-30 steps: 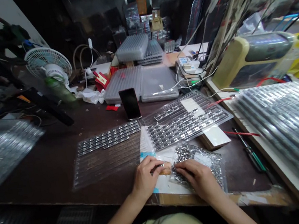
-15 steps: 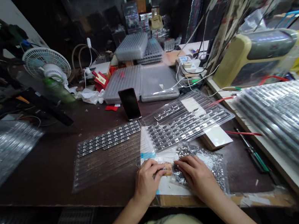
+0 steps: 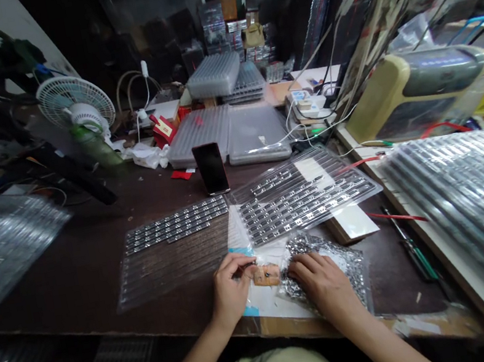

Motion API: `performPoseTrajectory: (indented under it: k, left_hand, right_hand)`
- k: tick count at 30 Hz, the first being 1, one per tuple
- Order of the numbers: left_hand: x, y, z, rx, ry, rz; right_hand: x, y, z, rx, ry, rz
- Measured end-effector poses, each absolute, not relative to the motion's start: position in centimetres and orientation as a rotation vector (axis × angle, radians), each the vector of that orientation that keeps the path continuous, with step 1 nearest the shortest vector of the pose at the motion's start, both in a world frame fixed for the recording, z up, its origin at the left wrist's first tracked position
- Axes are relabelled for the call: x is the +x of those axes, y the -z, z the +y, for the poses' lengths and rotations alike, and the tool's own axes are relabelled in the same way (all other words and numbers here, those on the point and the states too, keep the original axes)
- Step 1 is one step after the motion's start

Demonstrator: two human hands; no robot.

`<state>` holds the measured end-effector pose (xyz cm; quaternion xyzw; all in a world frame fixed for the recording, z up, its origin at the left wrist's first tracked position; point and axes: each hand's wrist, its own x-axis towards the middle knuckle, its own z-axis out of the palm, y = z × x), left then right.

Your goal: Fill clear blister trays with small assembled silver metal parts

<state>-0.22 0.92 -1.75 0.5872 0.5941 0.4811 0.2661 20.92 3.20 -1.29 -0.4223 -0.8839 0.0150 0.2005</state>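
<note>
My left hand (image 3: 233, 285) has its thumb and fingers pinched together at the left end of a small orange-brown block (image 3: 265, 275). A small dark bit shows at the fingertips, too small to name. On top of the block sits a tiny dark metal piece. My right hand (image 3: 319, 279) rests with curled fingertips in a heap of small shiny metal parts (image 3: 354, 270) in a clear plastic bag or tray; what its fingertips pinch is hidden. Beyond the hands lies a clear ribbed tray (image 3: 302, 201) with rows of metal parts. Another clear tray (image 3: 174, 261), partly filled, lies to the left.
A phone (image 3: 210, 169) stands upright behind the trays. A green-handled screwdriver (image 3: 417, 256) lies at the right, beside stacked filled trays (image 3: 472, 209). A white box (image 3: 353, 221) sits under the ribbed tray's corner. A fan (image 3: 76, 104) stands at the back left.
My left hand has drawn back left and up from the block, leaving more of it uncovered with the tiny piece on top. My right hand has shifted slightly right into the metal parts.
</note>
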Motion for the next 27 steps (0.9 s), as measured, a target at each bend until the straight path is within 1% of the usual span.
performPoseTrajectory:
  k: [7,15,17,21,27]
  left_hand:
    - [-0.2,1.6,1.0,1.584,-1.286,1.578]
    - [-0.2,1.5,1.2,1.609,-1.28,1.567]
    - [-0.2,1.5,1.2,1.613,-1.279,1.566]
    - [-0.1,1.4,1.2,1.615,-1.282,1.557]
    - [-0.1,1.5,1.2,1.622,-1.278,1.555]
  right_hand:
    - [21.1,1.2,3.7,-1.267,-0.186,-2.305]
    - [18.3,0.7,3.1,-1.237,-0.619,-2.148]
    - [17.4,0.9,2.9,-1.273,-0.608,-2.145]
    - [16.5,1.1,2.8,-1.334,-0.439,-2.176]
    - [16.6,1.1,2.8,-1.35,-0.349,-2.28]
